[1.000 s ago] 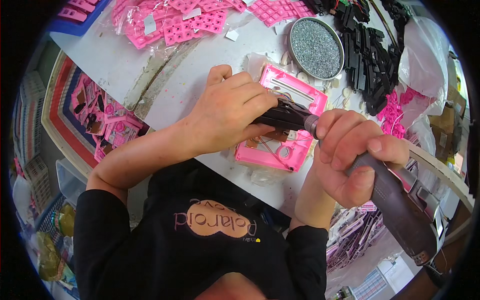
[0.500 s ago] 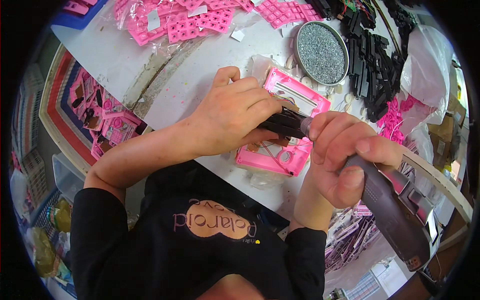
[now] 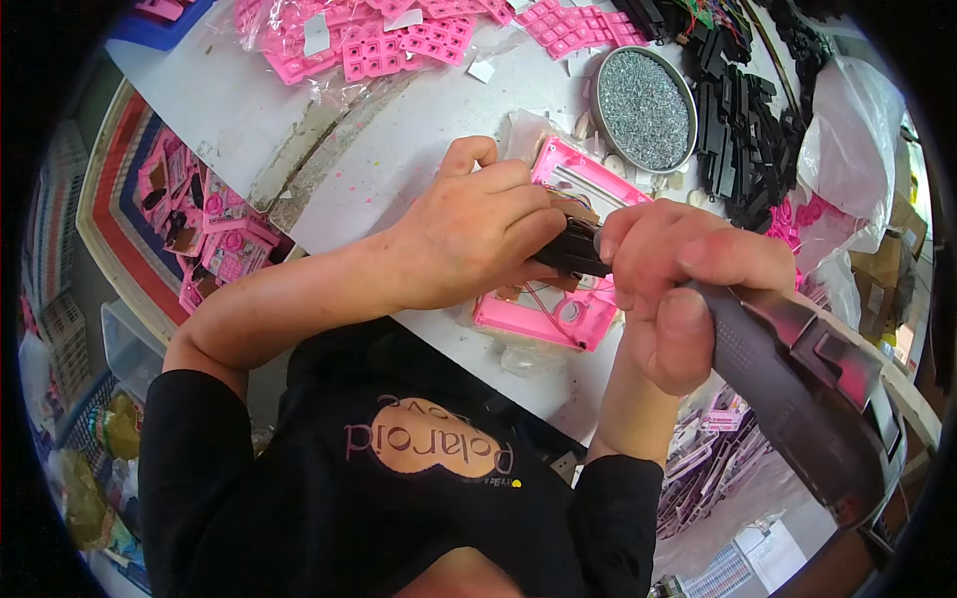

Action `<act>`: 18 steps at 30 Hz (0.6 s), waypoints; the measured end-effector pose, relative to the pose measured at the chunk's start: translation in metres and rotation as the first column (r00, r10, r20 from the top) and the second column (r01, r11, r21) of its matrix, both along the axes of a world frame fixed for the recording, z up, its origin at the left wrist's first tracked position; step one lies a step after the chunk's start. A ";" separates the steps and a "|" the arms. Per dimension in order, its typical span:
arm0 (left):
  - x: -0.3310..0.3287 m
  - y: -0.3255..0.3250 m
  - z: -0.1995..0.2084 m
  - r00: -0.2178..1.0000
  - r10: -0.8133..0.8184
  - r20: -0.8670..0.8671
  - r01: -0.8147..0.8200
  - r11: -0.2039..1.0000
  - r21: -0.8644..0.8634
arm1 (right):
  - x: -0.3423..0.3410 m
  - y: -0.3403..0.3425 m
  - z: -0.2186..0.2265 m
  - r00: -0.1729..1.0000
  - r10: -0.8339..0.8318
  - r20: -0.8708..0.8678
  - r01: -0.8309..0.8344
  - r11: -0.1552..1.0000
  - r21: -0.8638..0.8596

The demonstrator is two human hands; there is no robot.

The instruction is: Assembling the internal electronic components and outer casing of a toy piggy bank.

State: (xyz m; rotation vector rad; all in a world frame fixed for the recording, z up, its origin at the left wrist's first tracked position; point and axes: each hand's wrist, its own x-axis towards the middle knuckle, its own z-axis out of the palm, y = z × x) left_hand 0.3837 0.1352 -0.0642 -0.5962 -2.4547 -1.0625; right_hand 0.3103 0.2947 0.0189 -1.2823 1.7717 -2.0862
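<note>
My left hand [image 3: 469,234] is closed round a black plastic part [image 3: 578,249], its fingers curled over the part's left end. Beneath it lies an open pink plastic casing [image 3: 538,321] with thin wires and brown board pieces inside, partly hidden by both hands. In my right hand [image 3: 663,289] is a grey electric screwdriver [image 3: 788,409], held tilted, with its handle running down to the right. The screwdriver's nose meets the right end of the black part; my fingers hide its very tip.
A round metal dish [image 3: 595,100] full of small screws [image 3: 646,115] stands beyond the casing. Black plastic parts [image 3: 738,130] are heaped right of it. Pink keypad pieces [image 3: 399,45] lie at the back. Left of the table, a striped-lined container [image 3: 110,214] holds pink assemblies [image 3: 234,239].
My right hand has shifted slightly up with the screwdriver, whose handle end has swung a little to the right. The fingers now cover more of its nose. My left hand has barely moved.
</note>
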 end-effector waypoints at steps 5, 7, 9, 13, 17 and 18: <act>0.001 0.000 0.000 1.000 0.000 -0.014 -0.001 0.998 -0.061 | -0.003 0.000 0.004 0.998 0.033 0.050 -0.035 0.999 0.031; 0.001 -0.001 0.000 1.000 -0.006 -0.015 0.005 0.997 -0.072 | -0.002 -0.002 0.004 0.999 0.012 0.043 -0.015 0.998 0.056; 0.002 -0.001 -0.001 1.000 -0.008 -0.029 0.006 0.997 -0.075 | -0.003 -0.002 0.004 0.998 0.039 0.039 -0.042 0.996 0.080; 0.003 -0.001 -0.002 1.000 -0.007 -0.025 0.005 0.997 -0.080 | -0.004 -0.001 0.002 0.998 0.061 -0.005 -0.060 0.989 0.136; 0.001 0.002 0.002 0.999 0.003 -0.054 -0.005 0.999 -0.040 | -0.010 0.008 -0.001 0.987 0.131 0.090 -0.122 0.988 -0.100; 0.000 0.002 0.002 0.998 -0.001 -0.062 -0.001 1.000 -0.024 | -0.014 0.012 0.000 0.984 0.154 0.092 -0.138 0.977 -0.165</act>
